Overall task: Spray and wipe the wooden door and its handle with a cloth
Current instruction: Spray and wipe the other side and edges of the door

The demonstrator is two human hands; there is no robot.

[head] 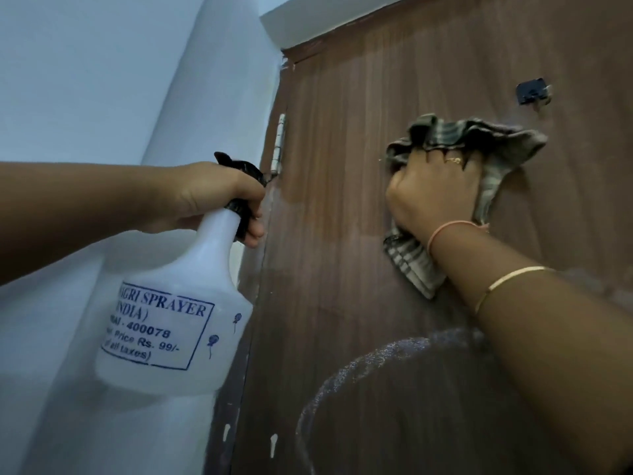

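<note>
The brown wooden door [342, 234] fills the right half of the view, seen from close up. My right hand [433, 190] presses a grey striped cloth [472, 138] flat against the upper door. My left hand [219, 197] grips the black trigger head of a white plastic spray bottle [178, 323] with blue printed lettering, held near the door's hinge edge. The nozzle points toward the door. A hazy arc of spray or wipe marks [359, 371] shows on the lower door. The door handle is out of view.
A small black hook [532, 91] is fixed on the door above the cloth. A metal hinge [279, 142] sits at the door's left edge. A pale blue wall [102, 80] lies to the left, with the door frame top [325, 29] above.
</note>
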